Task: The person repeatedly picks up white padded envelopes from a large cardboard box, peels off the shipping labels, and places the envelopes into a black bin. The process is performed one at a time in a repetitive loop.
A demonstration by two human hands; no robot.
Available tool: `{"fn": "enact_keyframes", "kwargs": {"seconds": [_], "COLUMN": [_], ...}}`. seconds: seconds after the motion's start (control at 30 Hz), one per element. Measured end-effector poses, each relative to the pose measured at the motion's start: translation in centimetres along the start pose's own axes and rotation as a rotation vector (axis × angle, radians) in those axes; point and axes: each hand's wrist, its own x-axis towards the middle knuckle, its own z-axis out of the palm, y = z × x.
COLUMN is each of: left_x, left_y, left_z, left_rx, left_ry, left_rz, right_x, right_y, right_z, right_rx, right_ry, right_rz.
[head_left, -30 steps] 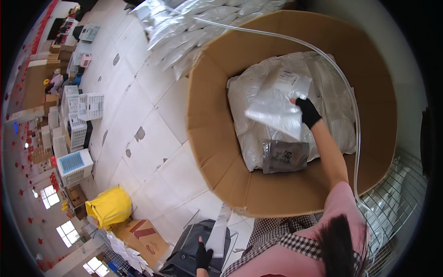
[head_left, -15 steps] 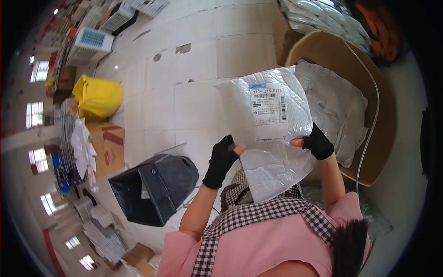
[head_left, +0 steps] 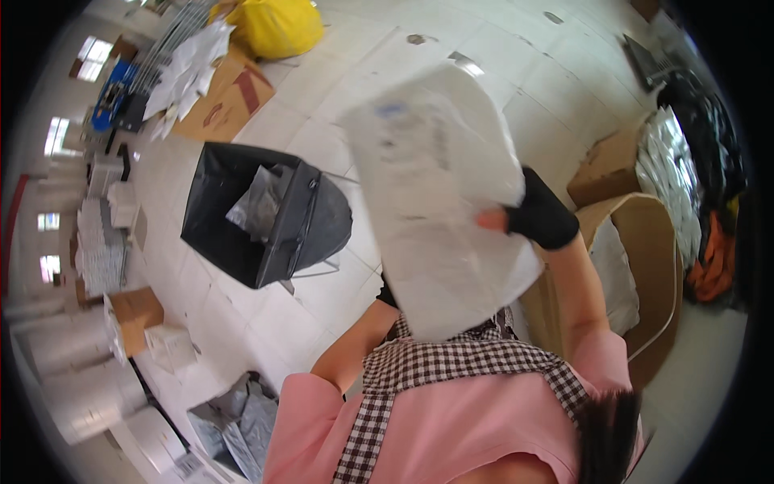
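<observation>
A whitish padded mailing bag (head_left: 439, 177), with a printed label blurred by motion, is held up in front of my body. In a black fingerless glove, my right hand (head_left: 542, 211) grips its right edge, thumb across the front face. Only a bit of the black glove of my left hand (head_left: 388, 294) shows past the bag's lower left edge. The bag hides that hand's fingers, so whether it touches the bag cannot be told.
Left of the bag, a black open bin (head_left: 266, 218) holds a crumpled plastic bag. A large cardboard box (head_left: 661, 230) with white mailers stands to my right. Far left are a brown carton (head_left: 218, 101) and a yellow sack (head_left: 278, 28). Grey bags (head_left: 242, 423) lie low at left.
My view has turned left, shifting the bin and boxes. My left hand has dropped from the bag's left edge to behind it. My right hand still holds the bag, which is now tilted.
</observation>
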Motion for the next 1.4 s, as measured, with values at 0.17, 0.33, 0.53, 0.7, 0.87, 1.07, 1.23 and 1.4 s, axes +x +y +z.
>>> {"fn": "enact_keyframes", "kwargs": {"seconds": [0.17,0.33,0.53,0.7,0.87,1.07,1.23,1.4], "left_x": [-2.8,-2.6,-4.2,-8.8,-14.3,-17.8,-23.8,-24.8], "left_y": [-4.9,-10.5,-12.2,-13.5,-14.9,-15.8,-14.3,-14.6], "left_z": [-0.4,-0.8,0.5,3.7,7.9,11.5,14.9,15.3], "left_rx": [-2.555,-2.475,-2.631,-2.478,-2.295,-1.999,-2.053,-1.993], "left_ry": [-0.542,-0.526,-0.462,-0.963,-1.016,-1.496,-1.582,-1.700], "left_rz": [-0.611,-0.764,-0.365,0.117,0.156,0.150,0.057,-0.065], "right_x": [12.1,12.9,1.8,1.0,2.8,5.0,5.8,5.5], "right_y": [-6.5,1.7,21.5,24.8,24.7,23.5,21.1,19.5], "right_z": [7.6,3.4,7.8,12.4,9.4,3.1,-0.8,-5.0], "right_rx": [0.106,-0.219,1.009,1.340,1.450,1.262,1.121,1.010], "right_ry": [-0.226,-0.169,-0.303,-0.036,0.085,0.158,0.274,0.436], "right_rz": [-0.463,-0.007,0.499,0.298,0.146,-0.036,-0.093,-0.097]}}
